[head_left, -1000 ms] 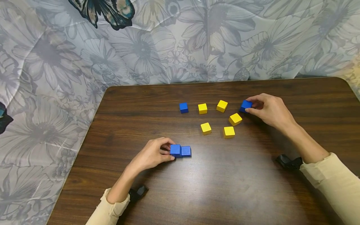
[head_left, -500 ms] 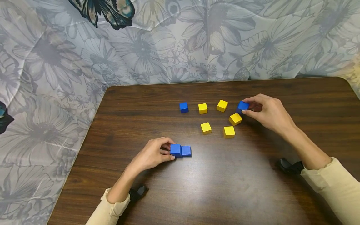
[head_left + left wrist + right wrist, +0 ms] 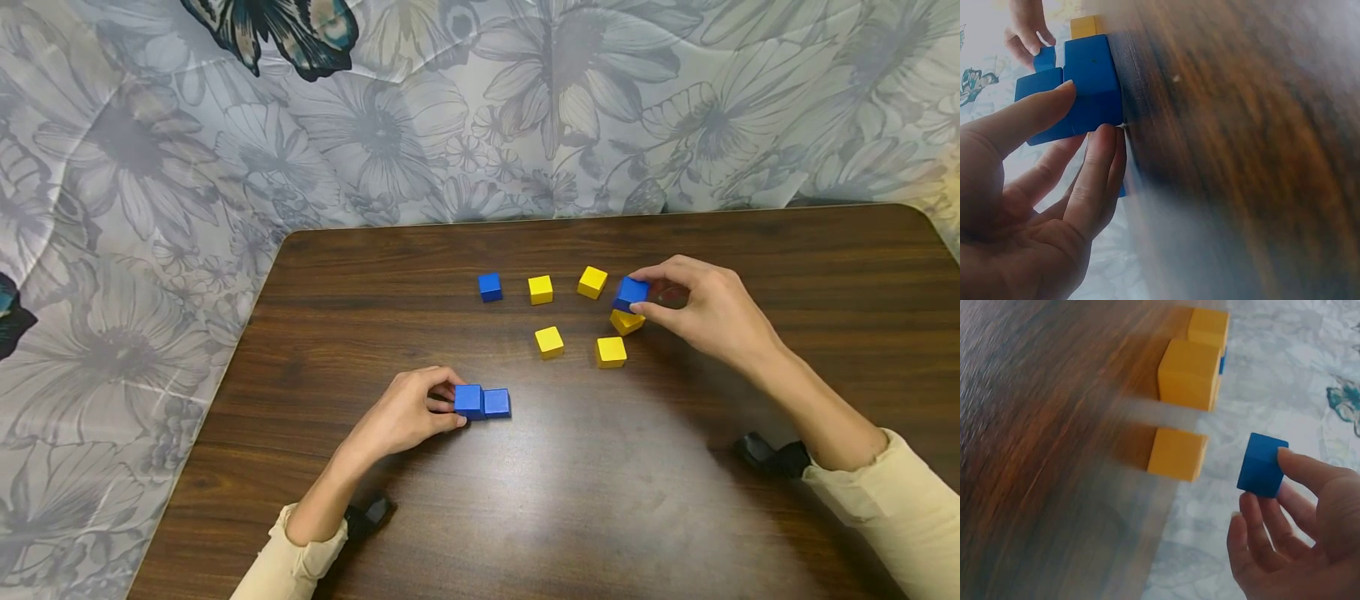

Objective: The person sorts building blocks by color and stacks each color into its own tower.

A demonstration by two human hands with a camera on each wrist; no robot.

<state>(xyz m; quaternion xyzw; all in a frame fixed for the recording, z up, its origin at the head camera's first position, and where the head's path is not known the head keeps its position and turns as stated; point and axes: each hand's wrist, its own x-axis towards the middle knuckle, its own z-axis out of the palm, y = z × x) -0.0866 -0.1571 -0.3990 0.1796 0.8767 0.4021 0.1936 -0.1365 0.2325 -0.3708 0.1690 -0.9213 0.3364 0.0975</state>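
Thumb and fingers of my left hand [image 3: 408, 408] grip a blue block [image 3: 468, 402] at the left front of the group. It stands higher than the blue block [image 3: 497, 403] right beside it. In the left wrist view, the gripped block [image 3: 1038, 81] sits over blue blocks [image 3: 1094, 81] at the tabletop. My right hand [image 3: 708, 304] pinches another blue block [image 3: 631, 293] between thumb and fingertips. This block partly covers a yellow block [image 3: 627, 323] in the head view. The right wrist view shows the pinched block [image 3: 1263, 465] raised, apart from the yellow block [image 3: 1177, 454].
Across the brown table [image 3: 315, 317] lie more yellow blocks, among them one at the back [image 3: 592, 282], one at the front [image 3: 611, 352] and one nearer the left [image 3: 549, 342]. A lone blue block [image 3: 491, 287] lies at the back left. A flowered cloth [image 3: 382, 142] hangs behind.
My right hand has moved left with its blue block, from beside the yellow blocks to over one of them. My left hand and its blue blocks have stayed put.
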